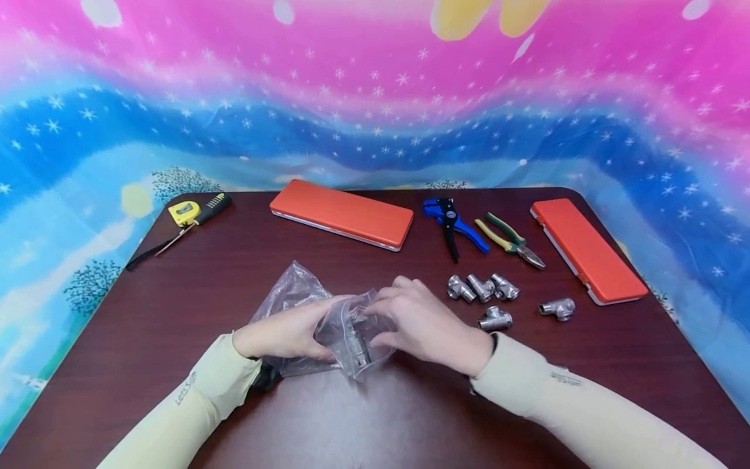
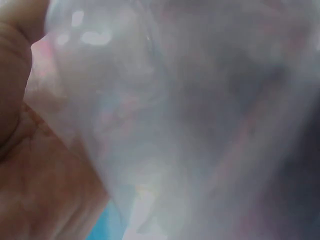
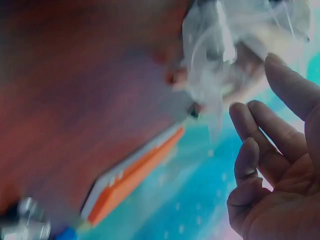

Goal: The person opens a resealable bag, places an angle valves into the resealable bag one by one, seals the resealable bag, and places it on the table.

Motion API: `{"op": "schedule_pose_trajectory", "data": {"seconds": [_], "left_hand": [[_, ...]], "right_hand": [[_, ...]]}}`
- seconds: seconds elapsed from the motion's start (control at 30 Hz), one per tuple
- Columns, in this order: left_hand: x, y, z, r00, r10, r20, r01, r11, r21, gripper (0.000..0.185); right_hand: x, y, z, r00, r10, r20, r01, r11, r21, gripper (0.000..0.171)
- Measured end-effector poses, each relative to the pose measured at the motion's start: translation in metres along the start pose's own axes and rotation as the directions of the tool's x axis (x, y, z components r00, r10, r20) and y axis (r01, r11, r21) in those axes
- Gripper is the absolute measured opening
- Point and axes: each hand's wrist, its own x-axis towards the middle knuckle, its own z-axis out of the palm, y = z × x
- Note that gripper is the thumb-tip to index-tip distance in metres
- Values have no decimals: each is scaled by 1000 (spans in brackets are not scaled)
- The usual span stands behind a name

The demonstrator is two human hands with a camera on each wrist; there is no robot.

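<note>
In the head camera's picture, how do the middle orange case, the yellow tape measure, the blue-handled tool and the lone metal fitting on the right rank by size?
Largest to smallest, as they look:
1. Middle orange case
2. Blue-handled tool
3. Yellow tape measure
4. Lone metal fitting
The last two look close; the tape measure lies farther away, so that order is unsure.

Five pipe fittings (image 1: 492, 301) lie right of the plastic bag (image 1: 328, 322), pliers (image 1: 511, 240) behind them.

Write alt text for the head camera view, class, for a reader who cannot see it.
Two hands, left hand and right hand, hold a crumpled clear plastic bag with a metal fitting inside, over a dark reddish-brown table. Five loose silver metal tee pipe fittings lie to the right; behind them are blue wire strippers, green-and-yellow pliers, two flat orange cases and a yellow tape measure.
</note>
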Motion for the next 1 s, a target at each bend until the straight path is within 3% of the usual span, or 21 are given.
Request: {"op": "schedule_pose_trajectory", "data": {"seconds": [0.17, 0.33, 0.47, 0.8, 0.9, 1.0], "left_hand": [[2, 2, -2, 1000, -24, 6, 23, 999, 42, 100], [1, 2, -3, 999, -33, 13, 33, 998, 45, 101], [0, 0, -2, 999, -32, 15, 32, 999, 36, 100], [1, 0, -2, 999, -38, 17, 37, 999, 26, 100], [1, -1, -1, 999, -33, 11, 33, 999, 28, 98], [0, -3, -1, 1000, -15, 8, 15, 999, 33, 97]], "right_hand": [[-19, 45, -26, 999, 39, 5, -39, 999, -25, 35], [-37, 101, -36, 979, 115, 170, -99, 990, -101, 48], [-46, 126, -33, 954, 150, 258, -125, 986, -112, 57], [-49, 136, -19, 947, 189, 259, -153, 977, -151, 55], [-48, 135, -17, 953, 199, 227, -165, 973, -160, 53], [-47, 127, -18, 964, 202, 172, -186, 977, -106, 53]]}}
